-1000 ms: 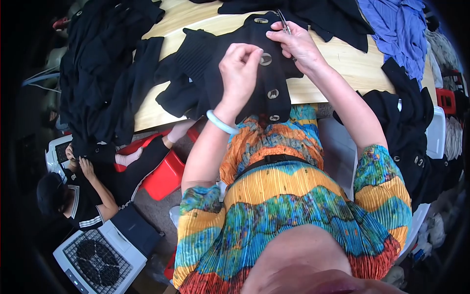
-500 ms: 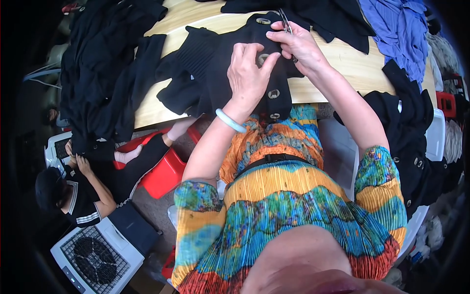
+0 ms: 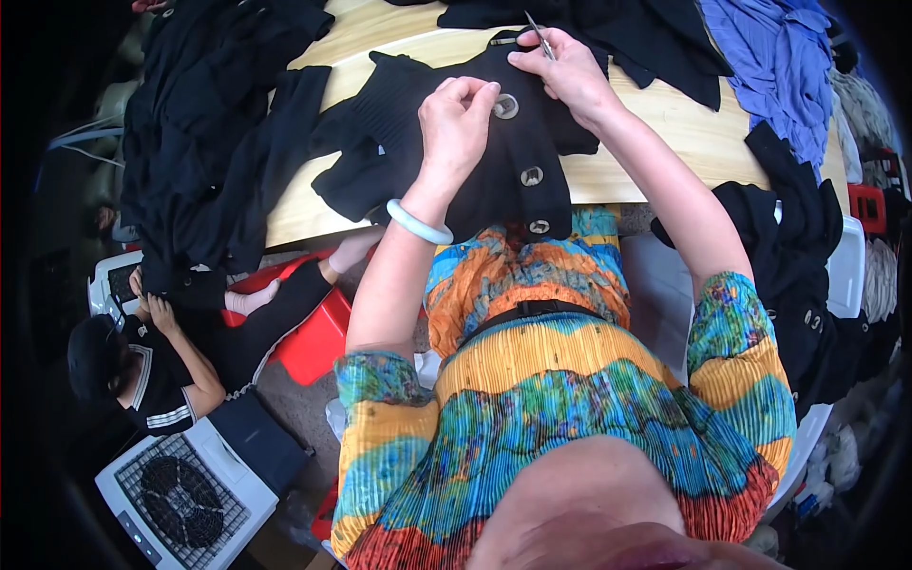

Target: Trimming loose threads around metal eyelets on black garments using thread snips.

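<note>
A black knit garment (image 3: pixel 465 180) with a row of large pale-rimmed buttons lies on the wooden table (image 3: pixel 646 133) before me. My left hand (image 3: pixel 454 128), a pale bangle (image 3: pixel 419 222) on its wrist, is over the garment beside a button (image 3: pixel 505 106). Its thumb and fingertips are pinched together; anything between them is too small to make out. My right hand (image 3: pixel 573 84) grips small metal scissors (image 3: pixel 540 36) near the garment's far end. Their pointed tip faces away from me, and my fingers hide the handle end.
Dark garments (image 3: pixel 204 123) are heaped at the left, with another (image 3: pixel 636 38) at the back. Blue-purple cloth (image 3: pixel 774 76) hangs at the far right. Black clothes (image 3: pixel 807 323) fill a white bin (image 3: pixel 845 266). A seated person (image 3: pixel 142 361) is at the left, near a boxy fan (image 3: pixel 180 489).
My left hand has drawn left and closed from spread fingers to a pinch, uncovering a button. My right hand has shifted slightly left and away with the scissors.
</note>
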Available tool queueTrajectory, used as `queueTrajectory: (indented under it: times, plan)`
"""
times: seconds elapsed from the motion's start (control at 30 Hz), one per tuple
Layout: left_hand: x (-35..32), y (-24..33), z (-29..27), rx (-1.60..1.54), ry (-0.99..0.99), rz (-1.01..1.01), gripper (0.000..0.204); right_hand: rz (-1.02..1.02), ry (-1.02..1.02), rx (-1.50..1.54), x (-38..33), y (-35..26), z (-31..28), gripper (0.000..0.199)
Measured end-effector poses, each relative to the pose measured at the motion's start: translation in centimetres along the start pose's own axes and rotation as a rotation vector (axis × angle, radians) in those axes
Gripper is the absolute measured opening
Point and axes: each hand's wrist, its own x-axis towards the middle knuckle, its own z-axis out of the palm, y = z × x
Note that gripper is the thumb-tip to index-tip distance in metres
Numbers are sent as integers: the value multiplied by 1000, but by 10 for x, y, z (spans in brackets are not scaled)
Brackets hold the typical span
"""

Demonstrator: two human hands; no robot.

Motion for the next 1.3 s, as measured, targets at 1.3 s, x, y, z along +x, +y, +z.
queueTrajectory:
  times: [1.3]
  plan:
    - [-51, 13, -11, -482, 153, -109, 13, -71, -132, -414, -30, 12, -4, 40]
